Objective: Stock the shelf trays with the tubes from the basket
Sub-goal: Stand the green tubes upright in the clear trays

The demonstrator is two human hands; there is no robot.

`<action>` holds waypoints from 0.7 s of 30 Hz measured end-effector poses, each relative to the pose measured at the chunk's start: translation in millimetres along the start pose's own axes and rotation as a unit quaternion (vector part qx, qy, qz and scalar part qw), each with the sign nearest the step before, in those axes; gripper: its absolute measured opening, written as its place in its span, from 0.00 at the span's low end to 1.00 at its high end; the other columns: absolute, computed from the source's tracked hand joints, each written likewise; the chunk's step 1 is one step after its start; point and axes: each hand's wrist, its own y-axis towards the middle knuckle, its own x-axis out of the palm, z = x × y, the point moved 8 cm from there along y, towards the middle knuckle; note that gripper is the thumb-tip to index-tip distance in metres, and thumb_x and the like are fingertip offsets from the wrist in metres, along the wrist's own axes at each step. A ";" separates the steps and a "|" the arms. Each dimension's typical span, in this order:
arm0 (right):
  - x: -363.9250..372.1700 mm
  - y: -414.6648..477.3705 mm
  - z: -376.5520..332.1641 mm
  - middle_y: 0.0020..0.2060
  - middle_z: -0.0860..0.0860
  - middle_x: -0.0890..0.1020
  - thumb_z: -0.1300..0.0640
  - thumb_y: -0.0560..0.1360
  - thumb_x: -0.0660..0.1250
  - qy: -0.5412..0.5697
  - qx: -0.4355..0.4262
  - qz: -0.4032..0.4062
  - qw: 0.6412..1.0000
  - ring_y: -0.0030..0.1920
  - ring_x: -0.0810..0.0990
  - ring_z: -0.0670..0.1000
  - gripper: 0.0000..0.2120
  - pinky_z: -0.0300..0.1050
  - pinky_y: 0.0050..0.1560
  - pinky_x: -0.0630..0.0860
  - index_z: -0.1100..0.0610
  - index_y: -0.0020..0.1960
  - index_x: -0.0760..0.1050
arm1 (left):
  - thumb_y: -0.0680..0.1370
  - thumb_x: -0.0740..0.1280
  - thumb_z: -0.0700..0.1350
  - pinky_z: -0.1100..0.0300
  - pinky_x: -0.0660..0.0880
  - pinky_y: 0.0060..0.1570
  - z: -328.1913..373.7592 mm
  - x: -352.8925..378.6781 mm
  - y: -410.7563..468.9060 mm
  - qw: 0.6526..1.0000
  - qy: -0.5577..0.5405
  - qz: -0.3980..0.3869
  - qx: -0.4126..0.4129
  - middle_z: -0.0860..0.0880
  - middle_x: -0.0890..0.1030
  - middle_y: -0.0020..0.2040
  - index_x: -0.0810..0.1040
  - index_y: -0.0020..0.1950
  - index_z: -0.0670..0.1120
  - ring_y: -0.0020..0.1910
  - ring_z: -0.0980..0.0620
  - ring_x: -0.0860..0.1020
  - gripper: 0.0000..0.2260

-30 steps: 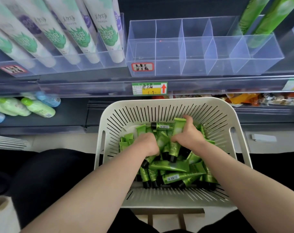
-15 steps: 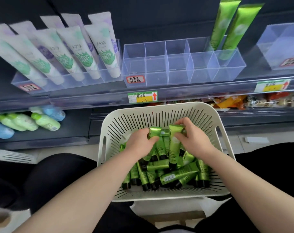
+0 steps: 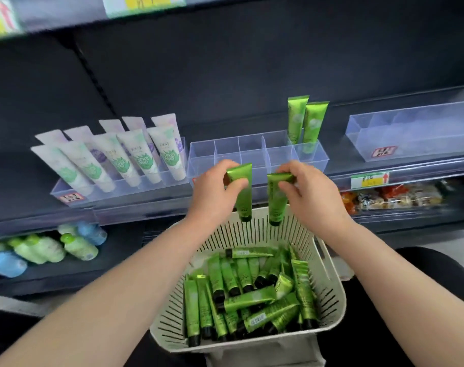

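At frame centre, the left hand (image 3: 215, 192) pinches one green tube (image 3: 242, 197) by its crimped end, and the right hand (image 3: 310, 192) pinches a second tube (image 3: 277, 200) likewise. Both hang cap-down over the far rim of the white basket (image 3: 334, 287) (loose tubes (image 3: 252, 298) lie piled inside). Directly above, the clear divided tray (image 3: 254, 152) shows open compartments left of two standing tubes (image 3: 305, 123) at its right end.

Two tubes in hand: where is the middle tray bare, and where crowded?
Bare: the back-row cells of the divided tray, between the white tubes on its left and the two upright green tubes at its right end. The long tray farther right looks bare too. Crowded: the white tubes' tray. Front cells are partly hidden.
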 end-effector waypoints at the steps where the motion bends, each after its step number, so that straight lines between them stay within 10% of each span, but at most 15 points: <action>1: -14.2 7.4 -3.2 0.50 0.48 0.79 0.59 0.77 0.64 0.005 -0.007 0.029 1.000 0.51 0.76 0.52 0.09 0.47 0.45 0.72 0.52 0.57 0.74 | 0.76 0.70 0.45 0.54 0.77 0.47 9.5 -7.1 10.0 1.000 -0.025 0.018 0.005 0.57 0.78 0.41 0.78 0.56 0.51 0.43 0.51 0.79 0.09; 8: -73.5 55.5 -1.8 0.52 0.48 0.76 0.59 0.78 0.63 -0.010 -0.026 0.147 0.989 0.45 0.76 0.51 0.09 0.47 0.42 0.73 0.52 0.57 0.74 | 0.77 0.65 0.44 0.46 0.79 0.48 55.6 -22.7 86.0 0.991 -0.070 0.103 0.046 0.55 0.79 0.42 0.78 0.53 0.52 0.46 0.49 0.80 0.07; 21: -74.1 97.8 32.8 0.50 0.48 0.77 0.58 0.78 0.63 -0.032 -0.005 0.136 0.990 0.49 0.75 0.50 0.09 0.43 0.41 0.68 0.53 0.58 0.73 | 0.79 0.62 0.40 0.53 0.77 0.45 60.6 52.9 183.1 1.000 -0.002 0.012 0.007 0.47 0.79 0.47 0.78 0.53 0.49 0.47 0.45 0.78 0.08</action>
